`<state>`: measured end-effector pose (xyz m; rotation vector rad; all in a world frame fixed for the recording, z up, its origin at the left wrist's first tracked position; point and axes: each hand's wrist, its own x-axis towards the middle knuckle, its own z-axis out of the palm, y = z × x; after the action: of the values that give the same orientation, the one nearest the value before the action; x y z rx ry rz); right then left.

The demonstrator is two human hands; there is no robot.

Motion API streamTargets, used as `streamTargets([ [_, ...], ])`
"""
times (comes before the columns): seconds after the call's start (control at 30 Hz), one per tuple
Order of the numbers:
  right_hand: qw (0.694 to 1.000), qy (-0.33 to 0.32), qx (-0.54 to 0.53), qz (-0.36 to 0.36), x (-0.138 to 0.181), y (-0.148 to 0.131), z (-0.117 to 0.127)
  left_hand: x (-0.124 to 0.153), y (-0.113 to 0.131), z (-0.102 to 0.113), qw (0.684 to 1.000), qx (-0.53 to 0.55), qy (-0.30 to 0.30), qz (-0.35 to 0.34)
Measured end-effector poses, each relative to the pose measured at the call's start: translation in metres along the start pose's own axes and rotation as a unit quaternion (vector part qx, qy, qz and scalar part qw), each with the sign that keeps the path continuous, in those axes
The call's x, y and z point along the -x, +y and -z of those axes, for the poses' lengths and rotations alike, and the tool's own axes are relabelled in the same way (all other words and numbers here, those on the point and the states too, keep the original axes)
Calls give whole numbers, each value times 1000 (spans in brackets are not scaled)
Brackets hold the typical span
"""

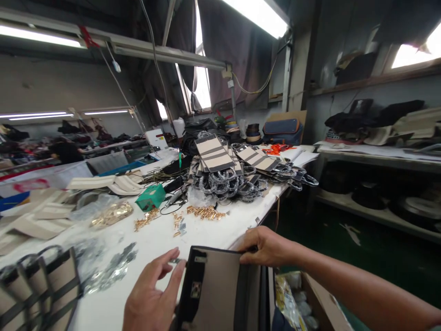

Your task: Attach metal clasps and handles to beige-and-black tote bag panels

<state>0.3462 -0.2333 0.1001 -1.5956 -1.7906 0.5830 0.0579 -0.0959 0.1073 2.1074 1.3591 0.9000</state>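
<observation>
At the table's front edge stands a beige and black bag (220,285), its upper edge facing up. My right hand (262,246) grips that edge at its far right corner, thumb on the near face. Small metal plates show on the black strip along the bag's left side. My left hand (155,289) is just left of this strip, thumb and forefinger closed on a small metal plate (176,260). Farther left on the table lie a heap of flat silver metal plates (113,269) and a pile of small gold-coloured fittings (206,212).
Bags with plastic-wrapped handles (220,170) are heaped at the table's back. A green box (150,197) stands mid-table. More striped bags (44,289) lean at the lower left. Below my right arm is an open carton (325,299) with wrapped items. Shelves (375,216) stand at right.
</observation>
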Motion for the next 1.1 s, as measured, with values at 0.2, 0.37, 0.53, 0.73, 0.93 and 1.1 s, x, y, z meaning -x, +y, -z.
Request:
streamTargets([
  [0.2, 996, 29, -81, -4, 2, 13, -1, 38, -40, -17, 941, 260, 110, 186],
  [0.37, 995, 36, -93, -22, -3, 18, -8, 80, -61, -54, 853, 422, 21, 307],
  [0.53, 997, 13, -79, -15, -8, 14, -11, 98, -45, -73, 764, 546, -68, 337],
  [0.73, 998, 15, -63, -11, -11, 9, -11, 96, -38, -72, 706, 613, -95, 343],
  [0.93, 997, 27, -70, -23, -16, -1, -9, 95, -43, -67, 672, 653, -83, 338],
  [1.1, 997, 27, -69, -33, -22, -15, -5, 91, -33, -52, 653, 693, -57, 300],
])
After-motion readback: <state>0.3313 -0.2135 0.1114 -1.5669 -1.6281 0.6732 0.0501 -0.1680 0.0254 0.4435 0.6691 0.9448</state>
